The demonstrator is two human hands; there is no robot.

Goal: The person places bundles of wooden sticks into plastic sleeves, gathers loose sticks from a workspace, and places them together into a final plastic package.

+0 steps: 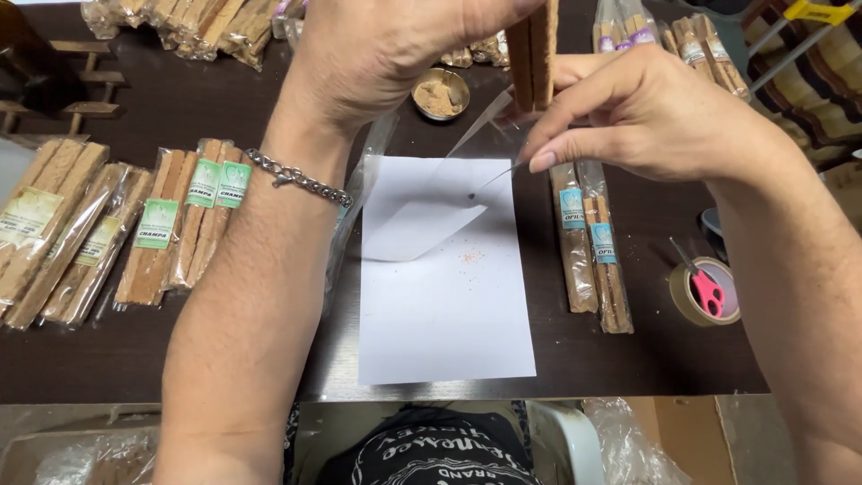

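My left hand (377,54) is raised over the dark table and grips a bundle of brown incense sticks (533,49) held upright. A chain bracelet (296,177) hangs on that wrist. My right hand (642,112) pinches the edge of a clear plastic sleeve (431,211) that hangs down below the bundle. Its lower end rests on a white sheet of paper (444,305), where a few brown crumbs lie.
Packed stick bundles with green labels (157,229) lie at left, two with blue labels (593,242) at right, and more line the far edge. A small metal bowl of brown powder (440,92) sits behind the paper. Red scissors rest on a tape roll (708,292) at right.
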